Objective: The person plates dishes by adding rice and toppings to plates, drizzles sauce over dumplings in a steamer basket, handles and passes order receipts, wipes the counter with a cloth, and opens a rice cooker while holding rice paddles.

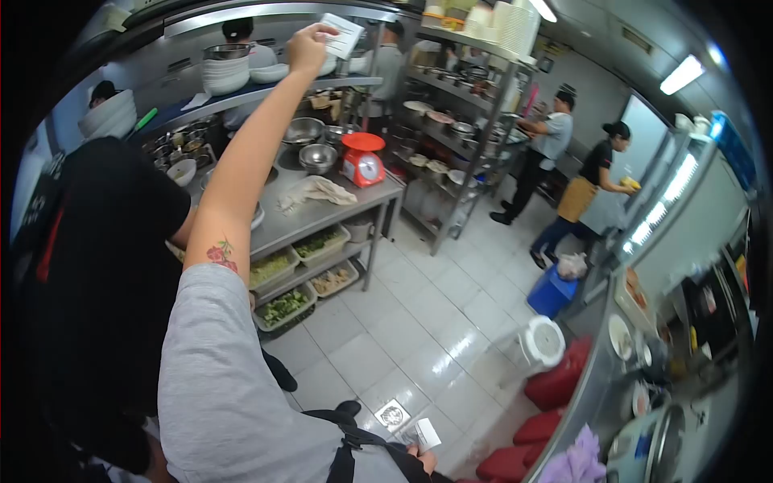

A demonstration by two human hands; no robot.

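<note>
My left hand is raised high at arm's length, its fingers closed on a white paper slip with faint printed lines. The slip is level with the upper steel shelf, where stacked white bowls stand. Low at the bottom edge, close to my body, my right hand grips another white paper slip; part of that hand is cut off by the frame. Below the raised arm, a red kitchen scale and steel bowls rest on the steel counter, beside a crumpled cloth.
A co-worker in black stands close on my left. Two more people work near the far right wall. Food tubs fill the counter's lower shelves. A dish rack stands behind; a blue bin and red containers line the right side.
</note>
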